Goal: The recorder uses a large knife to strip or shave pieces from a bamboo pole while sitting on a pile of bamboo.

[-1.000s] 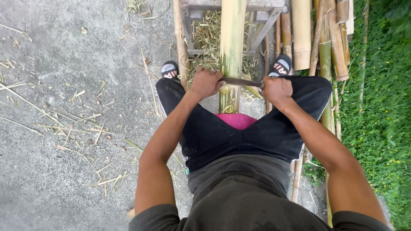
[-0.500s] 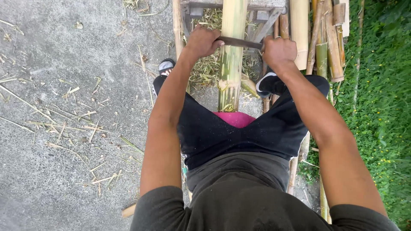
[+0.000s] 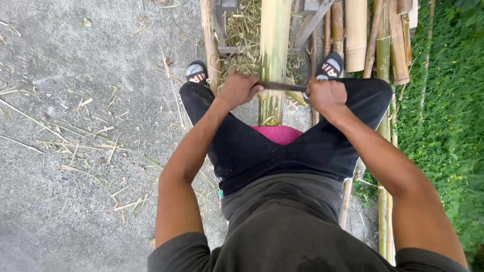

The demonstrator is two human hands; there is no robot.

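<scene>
Between the knees, the bamboo pole (image 3: 274, 50) lies lengthwise; left hand (image 3: 238, 88) and right hand (image 3: 326, 94) each clamp an end of the drawknife (image 3: 282, 86) across it. Near section scraped pale; shavings (image 3: 242, 45) beneath.

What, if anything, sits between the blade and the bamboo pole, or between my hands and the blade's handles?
Nothing visible. The left hand and right hand each grip an end of the dark blade, which lies straight across the bamboo pole with no gap showing. Loose shavings lie beside the pole.
</scene>
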